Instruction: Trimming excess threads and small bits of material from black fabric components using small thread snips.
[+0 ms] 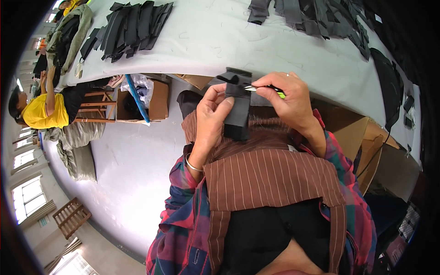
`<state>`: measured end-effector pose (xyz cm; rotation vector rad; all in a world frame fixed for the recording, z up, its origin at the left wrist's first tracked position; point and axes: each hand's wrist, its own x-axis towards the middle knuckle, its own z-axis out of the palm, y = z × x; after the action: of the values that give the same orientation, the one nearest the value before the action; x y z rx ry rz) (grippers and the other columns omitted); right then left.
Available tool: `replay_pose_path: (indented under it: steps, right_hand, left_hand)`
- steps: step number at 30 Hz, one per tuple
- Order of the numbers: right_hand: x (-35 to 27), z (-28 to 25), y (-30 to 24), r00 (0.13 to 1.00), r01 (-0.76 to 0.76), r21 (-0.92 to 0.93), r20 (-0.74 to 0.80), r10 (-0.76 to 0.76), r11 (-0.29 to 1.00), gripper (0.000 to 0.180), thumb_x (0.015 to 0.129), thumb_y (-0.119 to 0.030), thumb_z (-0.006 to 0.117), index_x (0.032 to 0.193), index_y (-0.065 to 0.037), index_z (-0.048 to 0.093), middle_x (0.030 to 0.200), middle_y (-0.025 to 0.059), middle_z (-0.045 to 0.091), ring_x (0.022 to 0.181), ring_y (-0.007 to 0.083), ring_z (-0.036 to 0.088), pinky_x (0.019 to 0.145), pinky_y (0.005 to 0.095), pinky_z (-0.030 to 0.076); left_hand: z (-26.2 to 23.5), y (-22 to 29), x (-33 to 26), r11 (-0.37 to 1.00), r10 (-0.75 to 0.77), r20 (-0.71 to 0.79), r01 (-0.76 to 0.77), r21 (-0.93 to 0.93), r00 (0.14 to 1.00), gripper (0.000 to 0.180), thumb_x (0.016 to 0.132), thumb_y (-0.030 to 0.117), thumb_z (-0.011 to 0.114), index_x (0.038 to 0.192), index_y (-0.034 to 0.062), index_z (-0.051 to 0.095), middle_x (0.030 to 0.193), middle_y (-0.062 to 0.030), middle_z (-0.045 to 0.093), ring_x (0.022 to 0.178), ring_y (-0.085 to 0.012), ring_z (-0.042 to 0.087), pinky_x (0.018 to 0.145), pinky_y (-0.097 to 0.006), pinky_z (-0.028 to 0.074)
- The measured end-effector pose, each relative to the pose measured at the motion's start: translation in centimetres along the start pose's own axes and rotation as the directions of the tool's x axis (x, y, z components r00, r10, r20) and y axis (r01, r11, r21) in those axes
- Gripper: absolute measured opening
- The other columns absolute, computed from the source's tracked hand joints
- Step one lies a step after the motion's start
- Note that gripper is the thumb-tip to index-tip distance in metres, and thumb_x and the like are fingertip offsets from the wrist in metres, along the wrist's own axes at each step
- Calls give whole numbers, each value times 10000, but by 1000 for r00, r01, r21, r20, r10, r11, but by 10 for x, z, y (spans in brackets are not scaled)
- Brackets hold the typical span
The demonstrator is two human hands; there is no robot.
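My left hand (211,120) grips a folded black fabric piece (238,107) upright above my lap, thumb and fingers pinching its left edge. My right hand (286,98) holds small thread snips (263,88) with a yellow-green handle; the metal tips touch the top of the fabric piece. Both hands are close together in front of the edge of the white table (220,41). A bracelet sits on my left wrist. I wear a brown striped apron over a plaid shirt.
On the table lie a fanned stack of black fabric strips (130,30) at left and a heap of grey-black pieces (316,18) at right. Cardboard boxes (158,101) stand under the table. A person in yellow (43,110) sits at far left. A wooden pallet (71,216) lies on the floor.
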<state>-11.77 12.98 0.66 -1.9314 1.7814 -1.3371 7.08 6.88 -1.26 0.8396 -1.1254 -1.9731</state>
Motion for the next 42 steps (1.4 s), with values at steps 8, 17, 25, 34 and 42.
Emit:
replay_pose_path:
  steps: [8,17,25,34,42]
  right_hand:
    - [5,-11,-9,989,-60,89,140,48,994,169,796,-145,691,956,-89,693,868,36,687,694,178,597,660,285,362]
    - [8,-8,-13,961,-236,324,217,171,916,179,783,-128,707,942,-52,682,847,61,679,718,219,612,685,308,446]
    - [7,-4,-3,928,-246,119,314,199,962,159,774,-150,724,853,-47,632,739,111,621,657,236,578,636,325,425]
    - [9,-8,-7,904,-359,375,367,219,855,159,893,-157,614,836,-23,551,691,38,523,638,124,446,640,247,371]
    - [-2,-22,23,875,-484,127,63,480,866,181,917,-219,608,955,-43,613,730,44,566,619,108,476,578,249,390]
  left_hand:
    - [3,9,3,1000,-19,-16,19,-24,1000,232,893,24,585,1108,22,500,1054,-80,636,910,-90,594,789,-224,489]
    - [13,12,1,991,132,49,-133,0,990,335,854,5,662,1132,37,479,1063,-74,635,939,-91,590,810,-231,489]
    - [4,6,2,983,21,151,-48,175,988,338,830,5,676,1154,17,577,1045,-16,626,946,-71,562,835,-225,459]
    - [0,7,2,998,54,114,-57,25,992,351,840,21,628,1186,19,568,1083,-40,615,976,-105,567,878,-270,458]
    - [-21,-1,13,957,-29,203,86,-278,979,283,900,217,511,1126,47,516,1062,-140,601,991,-308,571,921,-430,434]
